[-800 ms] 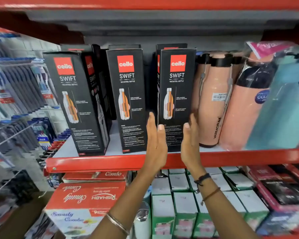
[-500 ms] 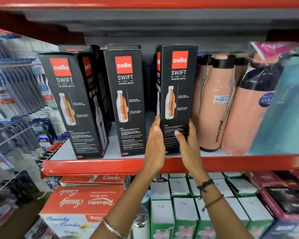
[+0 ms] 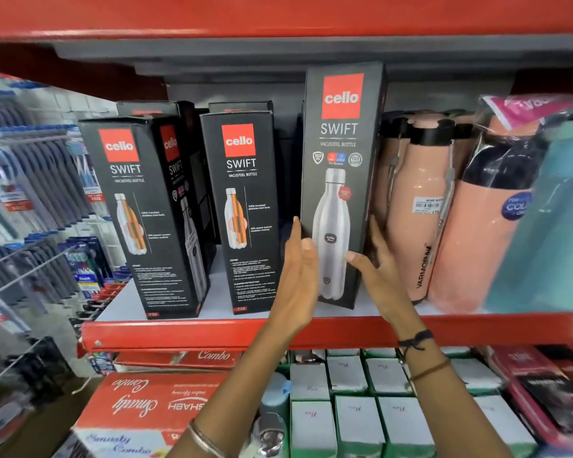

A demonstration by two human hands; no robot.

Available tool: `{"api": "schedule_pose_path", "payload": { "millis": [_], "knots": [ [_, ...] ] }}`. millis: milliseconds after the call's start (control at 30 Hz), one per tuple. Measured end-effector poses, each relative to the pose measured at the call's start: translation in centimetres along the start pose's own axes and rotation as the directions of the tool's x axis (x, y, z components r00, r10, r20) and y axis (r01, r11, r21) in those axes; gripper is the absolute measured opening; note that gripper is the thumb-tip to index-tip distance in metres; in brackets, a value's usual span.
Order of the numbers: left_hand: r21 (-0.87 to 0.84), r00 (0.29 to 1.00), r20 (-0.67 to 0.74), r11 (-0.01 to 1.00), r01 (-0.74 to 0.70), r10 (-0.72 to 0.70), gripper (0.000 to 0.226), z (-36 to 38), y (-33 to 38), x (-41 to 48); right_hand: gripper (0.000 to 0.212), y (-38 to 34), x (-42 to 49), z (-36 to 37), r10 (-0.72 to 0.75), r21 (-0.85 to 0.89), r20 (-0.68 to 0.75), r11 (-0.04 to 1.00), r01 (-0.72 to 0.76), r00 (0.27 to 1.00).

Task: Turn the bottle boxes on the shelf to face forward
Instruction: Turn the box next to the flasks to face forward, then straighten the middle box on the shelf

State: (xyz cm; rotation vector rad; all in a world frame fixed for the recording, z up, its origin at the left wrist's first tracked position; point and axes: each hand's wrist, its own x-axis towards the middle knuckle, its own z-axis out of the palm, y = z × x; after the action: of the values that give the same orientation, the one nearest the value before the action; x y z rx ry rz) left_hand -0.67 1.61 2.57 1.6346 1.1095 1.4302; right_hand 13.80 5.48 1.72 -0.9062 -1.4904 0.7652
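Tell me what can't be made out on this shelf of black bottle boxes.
Head view only:
- Rear black boxes: faces hidden by the front row.
- Small print on the middle black Cello box: too small.
- Teal bottle: blurred, cut by the right edge.
- Right-hand black box: lower corners hidden by the left hand and right hand.

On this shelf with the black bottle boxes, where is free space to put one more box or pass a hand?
Bare white shelf shows left of the leftmost box, and a narrower strip between it and the middle box. Right of the middle box both hands, left hand and right hand, flank the tall box. Beyond it, the peach bottles stand crowded.
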Motion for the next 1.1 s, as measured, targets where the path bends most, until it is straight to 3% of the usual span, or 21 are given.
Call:
{"api": "schedule_pose_path", "payload": {
  "millis": [133,533,667,767,867,967,1100],
  "knots": [
    [-0.059,0.998,0.047,0.998,-0.031,0.034,0.091,0.0,-1.6,-0.9,0.060,1.2,-0.7,-0.2,-0.045,-0.059,0.056,0.997,0.048,0.997],
    [0.086,0.997,0.071,0.996,-0.021,0.015,0.101,-0.4,-3.6,-2.0,0.064,3.0,-2.1,0.2,-0.020,-0.133,0.014,0.991,0.022,1.000],
    [0.136,0.982,-0.050,0.975,-0.173,0.182,0.087,-1.1,-3.0,-3.5,0.053,2.2,-4.1,1.7,-0.124,-0.173,-0.272,0.982,0.079,0.954],
    [0.189,0.881,-0.256,0.914,-0.359,0.398,0.068,-2.8,-2.6,-4.0,0.041,0.3,-5.7,4.1,-0.269,-0.151,-0.394,0.962,0.226,0.879],
    [0.183,0.838,-0.381,0.920,-0.346,0.390,0.059,-4.8,-2.9,-3.7,0.044,-1.6,-6.2,7.3,-0.291,-0.122,-0.236,0.955,0.269,0.927],
    [0.145,0.899,-0.365,0.968,-0.203,0.244,0.060,-6.4,-3.7,-3.5,0.062,-2.0,-6.2,10.8,-0.201,-0.126,0.059,0.970,0.207,0.978],
    [0.030,0.969,-0.245,0.999,-0.037,0.043,0.073,-8.2,-4.8,-3.5,0.075,-1.2,-5.6,13.8,-0.040,-0.201,0.133,0.977,0.066,0.990]
  ]
}}
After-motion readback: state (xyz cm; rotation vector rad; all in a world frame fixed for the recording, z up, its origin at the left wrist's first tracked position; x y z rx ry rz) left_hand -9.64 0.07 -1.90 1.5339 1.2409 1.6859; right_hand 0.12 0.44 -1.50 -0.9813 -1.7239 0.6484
